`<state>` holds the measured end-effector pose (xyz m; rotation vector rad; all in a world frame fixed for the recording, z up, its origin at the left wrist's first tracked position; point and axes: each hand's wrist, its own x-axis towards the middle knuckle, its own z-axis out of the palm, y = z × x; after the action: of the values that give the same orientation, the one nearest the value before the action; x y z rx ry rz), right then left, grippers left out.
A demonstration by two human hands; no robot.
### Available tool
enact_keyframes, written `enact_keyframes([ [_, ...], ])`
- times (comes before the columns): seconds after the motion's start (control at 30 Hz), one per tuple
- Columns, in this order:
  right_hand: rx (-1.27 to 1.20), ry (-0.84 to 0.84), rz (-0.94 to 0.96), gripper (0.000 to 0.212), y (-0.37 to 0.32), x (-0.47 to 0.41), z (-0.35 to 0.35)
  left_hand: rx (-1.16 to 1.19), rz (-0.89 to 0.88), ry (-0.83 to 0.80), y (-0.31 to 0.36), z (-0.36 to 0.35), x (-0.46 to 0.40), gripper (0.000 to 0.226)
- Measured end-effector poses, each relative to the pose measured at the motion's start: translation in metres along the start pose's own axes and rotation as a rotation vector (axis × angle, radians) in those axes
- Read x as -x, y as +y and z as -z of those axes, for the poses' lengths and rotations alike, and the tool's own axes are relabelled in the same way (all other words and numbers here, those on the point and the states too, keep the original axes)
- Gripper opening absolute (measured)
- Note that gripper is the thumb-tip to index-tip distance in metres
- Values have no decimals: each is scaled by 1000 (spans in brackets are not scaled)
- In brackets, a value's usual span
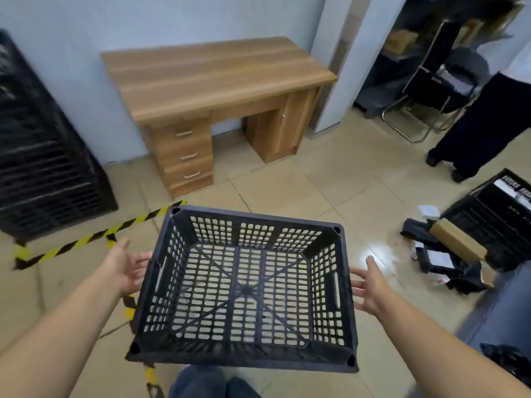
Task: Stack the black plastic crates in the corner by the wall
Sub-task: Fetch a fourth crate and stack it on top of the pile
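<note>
Black crate (244,288) between open left hand (126,268) and right hand (370,285).

The tall stack of black crates (43,156) at far left is motion-blurred and cut by the frame's left edge. Another person (485,122) at far right is cropped above the waist. The dark crate (500,219) on the right runs off-frame, its contents unreadable. The left hand's fingertips (143,258) disappear behind the held crate (244,288).
</note>
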<state>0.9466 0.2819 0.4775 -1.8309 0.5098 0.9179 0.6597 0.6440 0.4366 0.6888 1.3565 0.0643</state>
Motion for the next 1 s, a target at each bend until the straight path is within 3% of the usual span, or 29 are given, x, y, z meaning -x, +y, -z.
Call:
enact_keyframes([
  [0.3, 262, -218, 90, 71, -42, 38, -134, 280, -84, 133, -11, 138, 64, 74],
  [0.57, 393, -314, 174, 72, -52, 105, -270, 358, -127, 198, 7, 276, 99, 75],
  [1.0, 354, -389, 326, 76, -96, 212, -503, 367, -285, 193, 122, 482, 119, 86],
])
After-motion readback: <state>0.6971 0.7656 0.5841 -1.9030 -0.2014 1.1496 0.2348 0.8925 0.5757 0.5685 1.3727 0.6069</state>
